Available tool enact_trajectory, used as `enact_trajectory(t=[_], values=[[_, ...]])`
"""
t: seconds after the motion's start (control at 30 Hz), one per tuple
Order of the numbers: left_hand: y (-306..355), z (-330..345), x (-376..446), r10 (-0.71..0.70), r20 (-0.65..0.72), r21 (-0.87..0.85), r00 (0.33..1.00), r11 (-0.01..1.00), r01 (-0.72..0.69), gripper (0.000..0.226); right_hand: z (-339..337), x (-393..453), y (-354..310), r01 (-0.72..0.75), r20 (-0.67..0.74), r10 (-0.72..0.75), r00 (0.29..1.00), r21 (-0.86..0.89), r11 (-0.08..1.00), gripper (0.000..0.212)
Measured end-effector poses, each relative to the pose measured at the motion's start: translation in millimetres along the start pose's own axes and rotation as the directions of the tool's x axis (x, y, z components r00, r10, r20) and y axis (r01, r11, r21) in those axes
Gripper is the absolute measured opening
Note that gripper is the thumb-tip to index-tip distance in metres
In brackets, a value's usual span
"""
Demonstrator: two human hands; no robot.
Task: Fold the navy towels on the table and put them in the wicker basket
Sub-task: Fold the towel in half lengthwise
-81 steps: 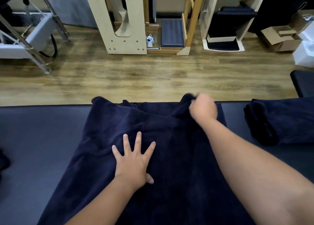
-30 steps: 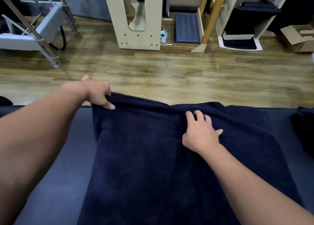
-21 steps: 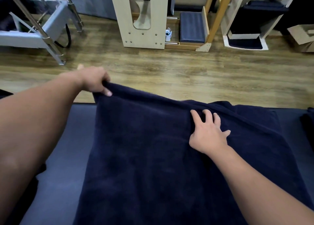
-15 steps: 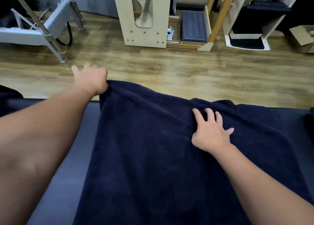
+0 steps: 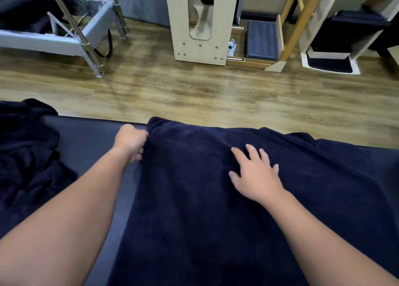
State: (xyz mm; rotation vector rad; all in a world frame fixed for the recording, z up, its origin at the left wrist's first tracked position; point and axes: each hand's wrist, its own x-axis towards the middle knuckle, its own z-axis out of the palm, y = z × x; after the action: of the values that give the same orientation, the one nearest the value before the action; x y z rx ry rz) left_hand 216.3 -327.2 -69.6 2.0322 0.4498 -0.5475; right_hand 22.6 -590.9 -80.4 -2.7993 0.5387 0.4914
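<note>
Left hand (image 5: 131, 142) grips the far left corner of the navy towel (image 5: 216, 210) spread across the dark table (image 5: 90, 138), while the right hand (image 5: 255, 173) rests on it at 2 o'clock of centre, fingers spread flat, and a crumpled navy towel pile (image 5: 28, 156) lies at 9 o'clock.

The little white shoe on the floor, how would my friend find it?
Look across the wooden floor to the tall pale wooden box with an oval hole. The white shoe stands beside its right bottom corner, left of a navy pad. It is the only small white thing there.
</note>
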Motion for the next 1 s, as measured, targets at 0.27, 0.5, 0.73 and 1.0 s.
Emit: enact_trajectory(t=[0.27,0.5,0.73,1.0], values=[[-22.0,-16.2,-37.6,-0.103,0.377,0.330,0.921,0.943,-0.030,0.020,5.6,9.6,-8.5,-0.051,0.088,0.050,0.995,0.008,0.999,0.071],[-63.5,10.2,-68.7,0.230,0.247,0.557,0.941,0.762,-0.332,0.021,17.5,0.6,-18.3,-0.084,0.068,0.086,0.994,-0.033,0.996,0.066],[-89.8,-21.0,-67.1,0.144,-0.268,0.254,0.953,0.964,-0.074,0.017,31.9,-17.1,-28.2,-0.021,0.022,0.023,0.999,-0.089,0.996,0.077],[-114.2,-59.7,-98.9,0.025,0.027,0.536,0.999,0.844,-0.036,0.026,36.1,-42.5,-51.6,0.048,-0.011,-0.049,0.999,-0.121,0.992,0.060]])
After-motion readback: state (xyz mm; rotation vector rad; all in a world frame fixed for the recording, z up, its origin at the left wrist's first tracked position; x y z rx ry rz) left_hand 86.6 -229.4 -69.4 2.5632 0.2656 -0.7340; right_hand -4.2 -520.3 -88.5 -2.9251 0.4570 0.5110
